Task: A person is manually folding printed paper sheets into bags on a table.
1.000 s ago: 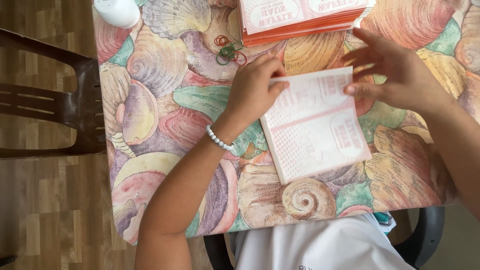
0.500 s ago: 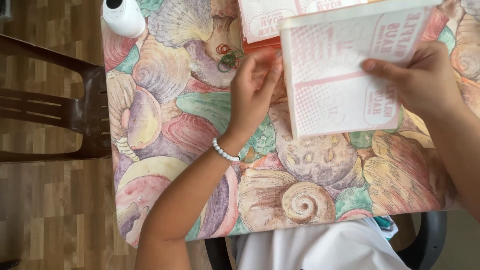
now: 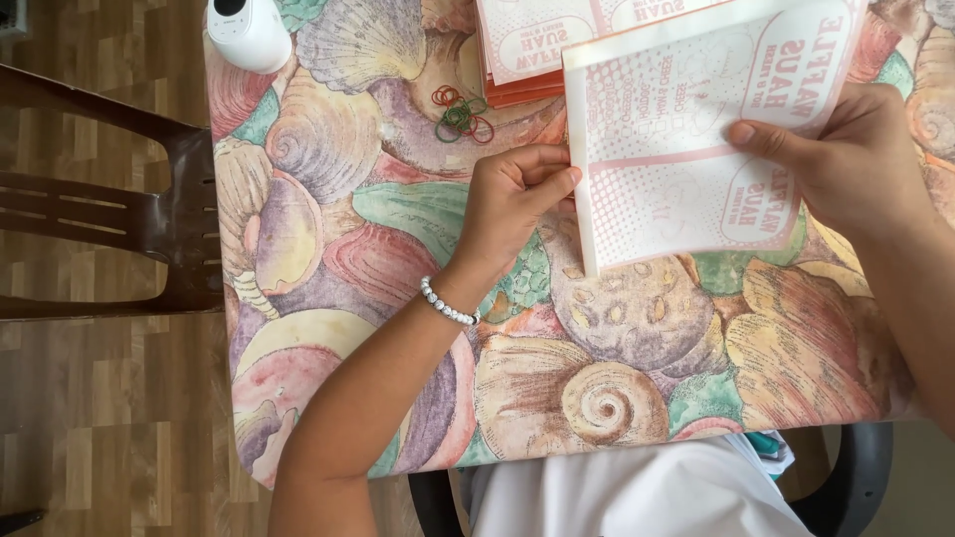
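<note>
the paper bag [image 3: 686,149], flat a second ago, is now lifted.

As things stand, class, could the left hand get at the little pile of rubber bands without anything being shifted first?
Probably yes. The left hand pinches the edge of the printed paper sheet, and the rubber bands lie just beyond it on bare tablecloth. Nothing lies between them, though it would have to release the sheet.

Two bare arms, no sleeves in view. Left hand [image 3: 512,199] and right hand [image 3: 860,164] both bare: no gloves, no rings visible. Left wrist has a bracelet [image 3: 448,301] of small white/silver beads, single strand. Right wrist shows nothing worn. Torso at the bottom edge: a plain white shirt [image 3: 637,492], with a bit of teal fabric beside it.
</note>
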